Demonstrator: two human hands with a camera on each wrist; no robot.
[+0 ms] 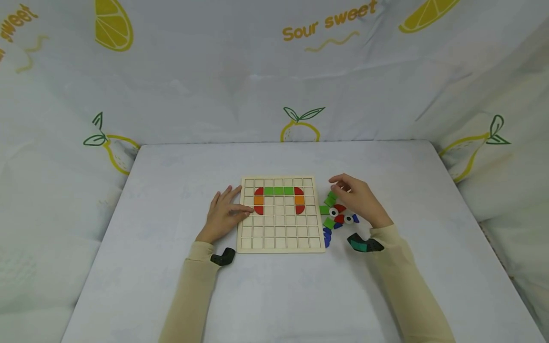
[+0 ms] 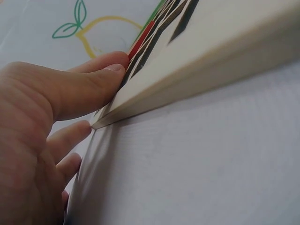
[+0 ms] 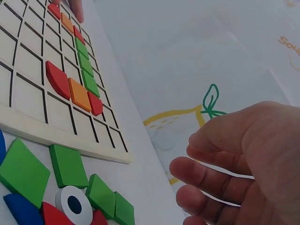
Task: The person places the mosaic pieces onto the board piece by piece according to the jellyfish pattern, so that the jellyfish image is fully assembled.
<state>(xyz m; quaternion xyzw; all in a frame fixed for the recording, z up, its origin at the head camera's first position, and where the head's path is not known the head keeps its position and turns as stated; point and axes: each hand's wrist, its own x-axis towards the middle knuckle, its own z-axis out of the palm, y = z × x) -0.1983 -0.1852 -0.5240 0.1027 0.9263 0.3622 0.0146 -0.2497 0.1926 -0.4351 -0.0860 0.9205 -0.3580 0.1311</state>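
Note:
My left hand [image 1: 223,216] lies at the left side of a wooden grid board [image 1: 280,233], fingers spread along its edge. Its thumb touches the board beside a red rounded piece [image 1: 259,210]; the left wrist view shows this close up. On the grid, three green squares [image 1: 279,191] form a row between red corner pieces, with an orange square [image 1: 299,200] below each corner and a red piece under that. Above the loose pieces, right of the board, hovers my right hand [image 1: 360,197]. Its fingers are loosely bent, and no piece shows between them in the right wrist view [image 3: 234,164].
Beside the board's right edge lie loose green squares [image 3: 69,166], red pieces [image 1: 340,208], blue pieces [image 1: 327,237] and two white discs with black centres, one disc [image 3: 74,205] nearest the green squares. A white tabletop [image 1: 283,295] meets a lemon-print cloth [image 1: 214,95] behind.

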